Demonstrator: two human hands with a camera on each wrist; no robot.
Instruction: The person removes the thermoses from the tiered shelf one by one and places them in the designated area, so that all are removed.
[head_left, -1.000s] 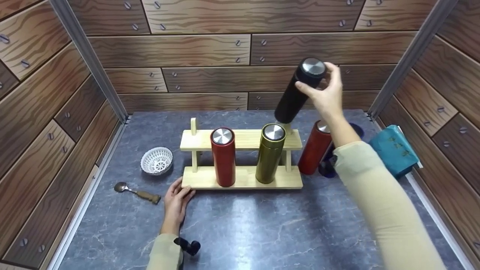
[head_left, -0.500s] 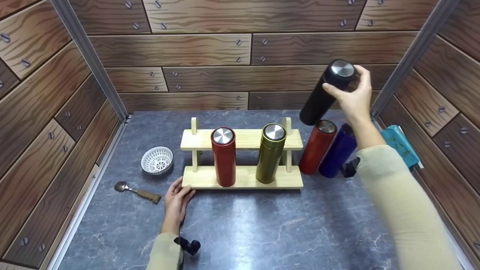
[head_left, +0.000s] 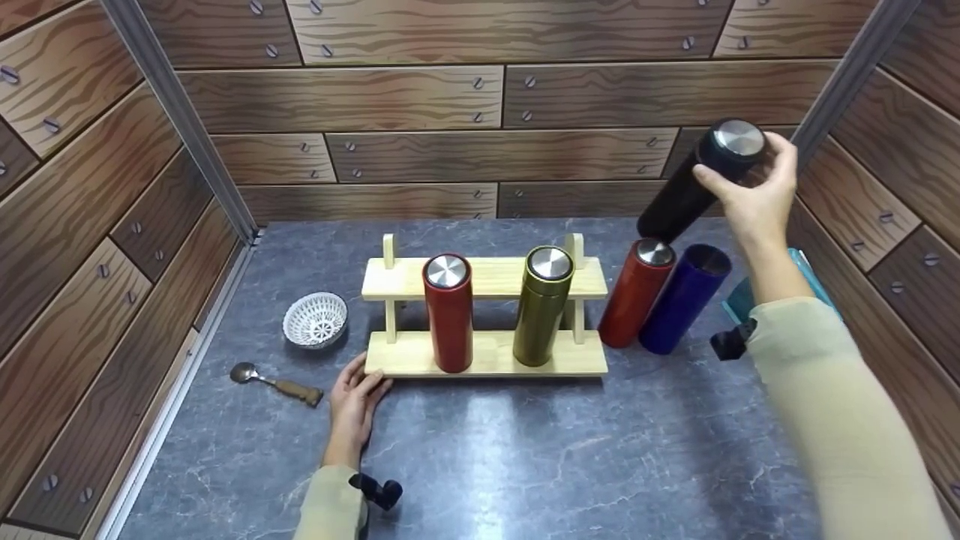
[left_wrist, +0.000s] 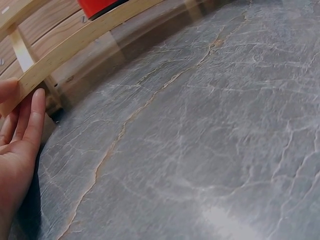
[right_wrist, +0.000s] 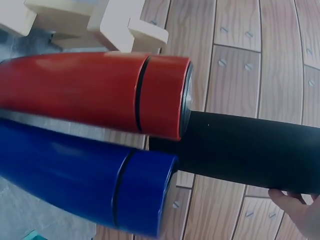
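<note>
My right hand (head_left: 761,195) grips a black thermos flask (head_left: 686,187) near its silver lid, raised and tilted behind the other flasks. In the right wrist view, the black flask (right_wrist: 240,150) passes behind the tops of a red flask (right_wrist: 90,92) and a blue flask (right_wrist: 80,175). My left hand (head_left: 351,409) holds the front left corner of a two-tier wooden rack (head_left: 484,352). Its thumb lies above the lower board and its fingers below, as the left wrist view shows. On that board stand another red flask (head_left: 450,315) and a gold-green flask (head_left: 541,307).
Right of the rack, the red flask (head_left: 634,296) and blue flask (head_left: 682,300) stand side by side on the grey marbled table (head_left: 570,450). A teal packet (head_left: 741,301) is partly hidden by the right arm. A white woven bowl (head_left: 315,321) and wooden-handled spoon (head_left: 277,385) lie left.
My right hand has carried the black flask rightward, from above the rack's right end to behind the red and blue flasks. The left hand stays at the rack's corner.
</note>
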